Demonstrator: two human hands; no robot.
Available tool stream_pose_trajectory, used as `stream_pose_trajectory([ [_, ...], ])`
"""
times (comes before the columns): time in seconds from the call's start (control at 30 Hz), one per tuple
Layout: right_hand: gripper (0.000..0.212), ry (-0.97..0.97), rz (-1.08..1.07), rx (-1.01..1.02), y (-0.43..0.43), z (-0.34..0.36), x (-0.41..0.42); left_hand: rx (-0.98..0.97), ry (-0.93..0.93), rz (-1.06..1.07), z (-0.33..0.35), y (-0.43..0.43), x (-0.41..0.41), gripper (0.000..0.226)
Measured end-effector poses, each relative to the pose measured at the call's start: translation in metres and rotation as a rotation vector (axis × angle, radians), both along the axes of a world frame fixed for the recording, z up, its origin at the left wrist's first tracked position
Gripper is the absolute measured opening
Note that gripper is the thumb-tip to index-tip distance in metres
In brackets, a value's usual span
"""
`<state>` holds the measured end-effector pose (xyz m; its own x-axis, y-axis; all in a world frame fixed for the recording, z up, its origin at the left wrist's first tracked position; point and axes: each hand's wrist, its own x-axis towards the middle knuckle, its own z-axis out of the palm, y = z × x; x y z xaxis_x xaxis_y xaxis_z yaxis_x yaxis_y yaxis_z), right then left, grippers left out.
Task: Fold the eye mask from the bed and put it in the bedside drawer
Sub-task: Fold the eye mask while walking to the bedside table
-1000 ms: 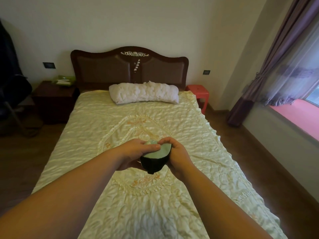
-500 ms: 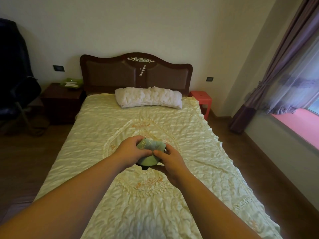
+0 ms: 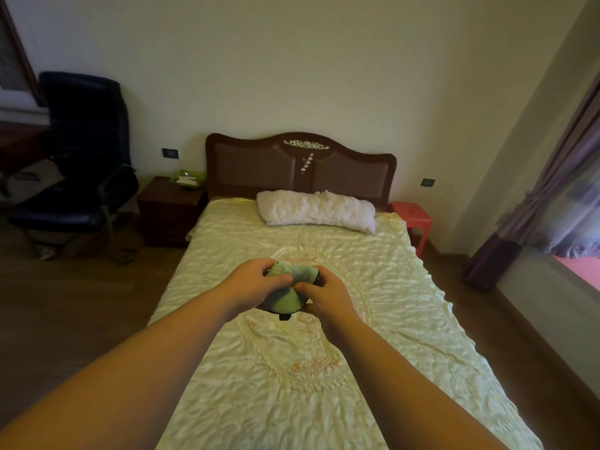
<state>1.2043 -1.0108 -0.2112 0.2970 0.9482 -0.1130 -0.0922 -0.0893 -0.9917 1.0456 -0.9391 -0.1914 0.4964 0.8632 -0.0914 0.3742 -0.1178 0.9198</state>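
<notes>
The green eye mask (image 3: 287,295) with a dark edge is folded over and held above the middle of the cream bed (image 3: 389,336). My left hand (image 3: 251,285) grips its left side. On its right side, my right hand (image 3: 326,298) pinches it, thumb on top. A bit of black strap pokes out below the mask. The dark wooden bedside table (image 3: 168,211) stands left of the headboard, far from both hands; its drawer front looks closed.
A white pillow (image 3: 316,211) lies against the brown headboard (image 3: 300,168). A green box (image 3: 187,180) sits on the bedside table. A black office chair (image 3: 78,167) stands at left, a red stool (image 3: 414,222) right of the bed, purple curtains (image 3: 532,206) by the window.
The mask went from half open, its pale inner side showing, to folded with the green side out. The view has swung left and pulled back, so the chair and bedside table show more.
</notes>
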Motion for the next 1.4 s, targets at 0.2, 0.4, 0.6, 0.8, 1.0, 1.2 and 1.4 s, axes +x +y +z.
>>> stream_pose_trajectory([
  [0.2, 0.024, -0.021, -0.002, 0.005, 0.011, 0.022, -0.062, 0.152, 0.07, 0.008, 0.024, 0.011, -0.058, 0.016],
  [0.4, 0.018, 0.025, -0.008, 0.019, 0.022, 0.056, -0.119, 0.221, 0.089, 0.036, 0.056, 0.022, -0.11, 0.02],
  [0.6, 0.012, 0.036, -0.041, 0.031, 0.031, 0.057, -0.145, 0.253, 0.145, 0.05, 0.066, 0.028, -0.133, 0.02],
  [0.8, 0.01, -0.113, -0.058, 0.042, 0.049, 0.05, -0.151, 0.248, 0.152, 0.161, 0.057, 0.025, -0.136, 0.011],
  [1.0, 0.009, -0.171, -0.031, 0.068, 0.065, 0.05, -0.169, 0.232, 0.149, 0.228, 0.06, 0.03, -0.153, 0.015],
  [1.2, 0.009, -0.183, -0.02, 0.104, 0.077, 0.056, -0.198, 0.243, 0.114, 0.287, 0.067, 0.029, -0.178, 0.015],
  [1.4, 0.012, -0.186, -0.056, 0.133, 0.089, 0.052, -0.257, 0.192, 0.122, 0.257, 0.071, 0.034, -0.231, 0.029],
])
